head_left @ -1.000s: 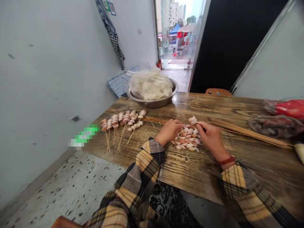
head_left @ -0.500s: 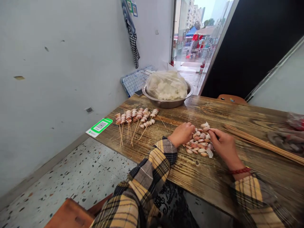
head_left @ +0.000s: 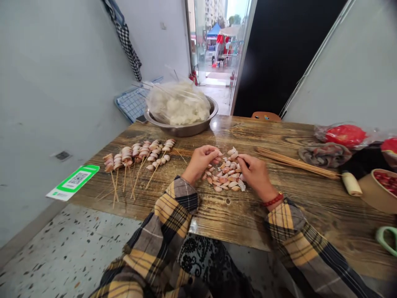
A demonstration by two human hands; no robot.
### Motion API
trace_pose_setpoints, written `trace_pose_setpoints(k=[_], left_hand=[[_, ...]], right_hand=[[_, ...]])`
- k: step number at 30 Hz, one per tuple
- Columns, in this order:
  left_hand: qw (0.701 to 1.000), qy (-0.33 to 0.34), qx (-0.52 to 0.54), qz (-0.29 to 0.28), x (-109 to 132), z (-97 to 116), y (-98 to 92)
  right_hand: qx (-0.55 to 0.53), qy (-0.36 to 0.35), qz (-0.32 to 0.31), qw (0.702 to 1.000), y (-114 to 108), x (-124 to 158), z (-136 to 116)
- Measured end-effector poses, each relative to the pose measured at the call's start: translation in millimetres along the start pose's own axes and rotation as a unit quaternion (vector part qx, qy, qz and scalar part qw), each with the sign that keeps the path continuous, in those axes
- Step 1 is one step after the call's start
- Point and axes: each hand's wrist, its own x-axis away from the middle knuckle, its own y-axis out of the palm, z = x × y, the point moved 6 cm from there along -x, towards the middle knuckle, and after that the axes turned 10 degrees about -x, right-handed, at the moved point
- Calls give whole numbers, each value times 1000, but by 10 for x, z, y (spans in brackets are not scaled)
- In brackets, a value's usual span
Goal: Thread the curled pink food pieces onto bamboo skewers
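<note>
In the head view, the left hand [head_left: 200,162] has its fingertips drawn together; what they grip, if anything, is too small to tell. The right hand [head_left: 257,171], just beside it, pinches garlic cloves [head_left: 233,154] at the far edge of the loose pile [head_left: 223,181] on the table [head_left: 223,223]. The filled skewers [head_left: 127,154] at left look done; the pile and bare sticks [head_left: 297,163] at right seem left. Fingers hide any stick through the held cloves. The green handle [head_left: 381,238] is cut off at right.
</note>
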Motion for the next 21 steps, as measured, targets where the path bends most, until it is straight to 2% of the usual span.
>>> trace_pose_setpoints(k=[3, 6, 21], left_hand=[[994, -12, 109, 5, 42, 53, -32], [986, -16, 166, 12, 64, 86, -54], [972, -15, 235, -1, 74, 117, -68]], right_hand=[[-14, -4, -3, 1000, 16, 5, -48], [-28, -15, -12, 999, 30, 9, -105], [-13, -3, -48, 999, 98, 23, -35]])
